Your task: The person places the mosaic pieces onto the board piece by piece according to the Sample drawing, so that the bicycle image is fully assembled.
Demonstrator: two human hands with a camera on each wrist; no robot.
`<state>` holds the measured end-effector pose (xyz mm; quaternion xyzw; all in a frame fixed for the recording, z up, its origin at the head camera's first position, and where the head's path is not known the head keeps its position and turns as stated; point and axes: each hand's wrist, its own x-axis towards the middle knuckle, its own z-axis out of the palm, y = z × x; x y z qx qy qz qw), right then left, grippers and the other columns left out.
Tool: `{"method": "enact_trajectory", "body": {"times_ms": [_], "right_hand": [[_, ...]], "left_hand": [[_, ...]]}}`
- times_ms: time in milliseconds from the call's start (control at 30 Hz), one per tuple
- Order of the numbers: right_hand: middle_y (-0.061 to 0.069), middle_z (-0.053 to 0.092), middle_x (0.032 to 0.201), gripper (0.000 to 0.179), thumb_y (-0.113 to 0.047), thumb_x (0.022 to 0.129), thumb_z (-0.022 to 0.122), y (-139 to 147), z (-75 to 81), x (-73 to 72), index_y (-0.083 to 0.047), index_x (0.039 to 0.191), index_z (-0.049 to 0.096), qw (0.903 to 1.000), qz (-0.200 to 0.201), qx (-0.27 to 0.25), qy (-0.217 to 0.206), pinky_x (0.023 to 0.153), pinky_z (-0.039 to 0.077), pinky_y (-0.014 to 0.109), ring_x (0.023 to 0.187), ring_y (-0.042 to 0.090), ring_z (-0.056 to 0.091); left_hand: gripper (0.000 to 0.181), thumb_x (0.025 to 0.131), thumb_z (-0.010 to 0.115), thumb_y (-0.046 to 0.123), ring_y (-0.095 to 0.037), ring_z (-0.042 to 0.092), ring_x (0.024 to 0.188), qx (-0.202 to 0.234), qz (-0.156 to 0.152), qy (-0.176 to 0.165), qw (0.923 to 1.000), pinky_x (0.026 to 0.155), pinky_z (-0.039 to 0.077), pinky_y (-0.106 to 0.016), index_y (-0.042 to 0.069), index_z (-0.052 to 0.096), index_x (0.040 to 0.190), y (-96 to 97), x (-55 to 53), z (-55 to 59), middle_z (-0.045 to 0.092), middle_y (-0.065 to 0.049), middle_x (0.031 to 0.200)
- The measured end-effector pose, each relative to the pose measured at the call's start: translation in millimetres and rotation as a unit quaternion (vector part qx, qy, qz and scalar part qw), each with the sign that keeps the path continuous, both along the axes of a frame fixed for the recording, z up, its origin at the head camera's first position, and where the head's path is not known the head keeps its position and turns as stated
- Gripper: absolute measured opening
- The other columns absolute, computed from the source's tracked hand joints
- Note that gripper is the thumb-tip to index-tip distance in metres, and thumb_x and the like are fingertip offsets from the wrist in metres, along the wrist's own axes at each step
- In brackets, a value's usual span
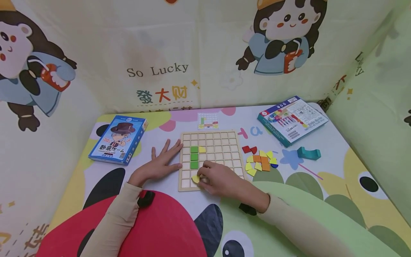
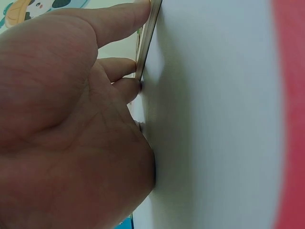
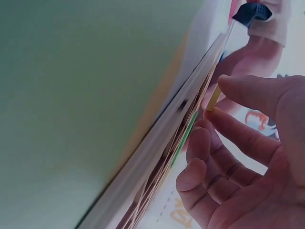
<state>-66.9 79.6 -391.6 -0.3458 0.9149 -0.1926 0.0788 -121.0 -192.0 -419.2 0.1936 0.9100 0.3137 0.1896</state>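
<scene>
A wooden grid board point(image 1: 221, 134) lies on the table, with a column of green square tiles point(image 1: 194, 157) and a yellow tile point(image 1: 202, 149) set in its cells. Between thumb and index finger my right hand point(image 1: 221, 178) pinches a yellow tile with a rounded edge point(image 1: 195, 179) over the lower left cells. In the right wrist view that yellow tile point(image 3: 214, 98) is seen edge-on, apart from the board. My left hand point(image 1: 160, 164) lies with fingers spread, its fingertips and thumb touching the board's left edge. The left wrist view shows the thumb point(image 2: 124, 21) against that edge.
Right of the board lie loose yellow, orange, red and blue tiles point(image 1: 265, 163). A pattern card point(image 1: 208, 121) sits behind the board. A blue box point(image 1: 119, 139) is at left; a game box point(image 1: 293, 119) and a teal curved piece point(image 1: 309, 153) are at right.
</scene>
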Motion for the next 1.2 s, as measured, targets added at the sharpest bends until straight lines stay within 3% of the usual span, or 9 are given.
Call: {"method": "enact_trajectory", "body": {"times_ms": [567,767,1200], "right_hand": [[0.0,0.07,0.108,0.029,-0.033,0.095,0.079,-27,-1.2,4.1,-0.018,0.12,0.078,0.9989,0.028,0.029,0.024,0.073,0.055,0.018,0.082,0.006,0.058],[0.0,0.071,0.107,0.026,-0.033,0.097,0.077,-30,-3.1,3.8,-0.019,0.118,0.077,0.9966,0.04,0.05,0.052,0.074,0.057,0.02,0.084,0.007,0.06],[0.0,0.068,0.104,0.024,-0.032,0.098,0.076,-31,-4.4,3.1,-0.017,0.117,0.077,0.995,0.05,0.049,0.07,0.066,0.051,0.017,0.077,0.005,0.056]], "left_hand": [[0.084,0.103,0.065,0.039,-0.041,-0.017,0.166,-0.002,0.001,0.003,1.0,0.116,-0.027,-0.079,0.019,0.02,0.171,-0.3,-0.1,-2.0,0.007,-0.008,0.182],[0.084,0.103,0.065,0.038,-0.042,-0.017,0.166,-0.005,0.001,0.004,1.0,0.116,-0.026,-0.079,0.018,0.02,0.171,0.1,0.0,-1.0,0.007,-0.008,0.182],[0.084,0.103,0.065,0.039,-0.041,-0.016,0.166,-0.002,0.001,0.004,1.0,0.117,-0.026,-0.079,0.019,0.021,0.171,0.1,-0.2,-2.3,0.008,-0.008,0.182]]}}
